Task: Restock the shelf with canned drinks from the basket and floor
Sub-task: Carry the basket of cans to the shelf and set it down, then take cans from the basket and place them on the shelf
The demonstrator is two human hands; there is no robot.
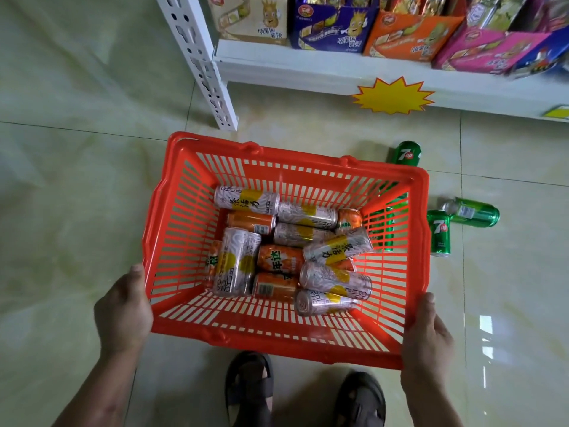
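An orange plastic basket (184,217) sits in front of me over the tiled floor. My left hand (123,312) grips its near left corner and my right hand (426,340) grips its near right corner. Inside lie several silver-and-yellow cans (237,266) and orange cans (278,258), all on their sides. Green 7up cans lie on the floor to the right of the basket: one (407,154) near the shelf, one (439,232) beside the basket, and another (474,212) on its side. More green cans show through the basket's right wall.
A white shelf (308,72) runs along the top, holding colourful snack boxes (332,29). Its white upright post (206,63) stands just behind the basket's far left corner. A yellow starburst tag (392,95) hangs on the shelf edge. My sandalled feet (249,389) stand below the basket.
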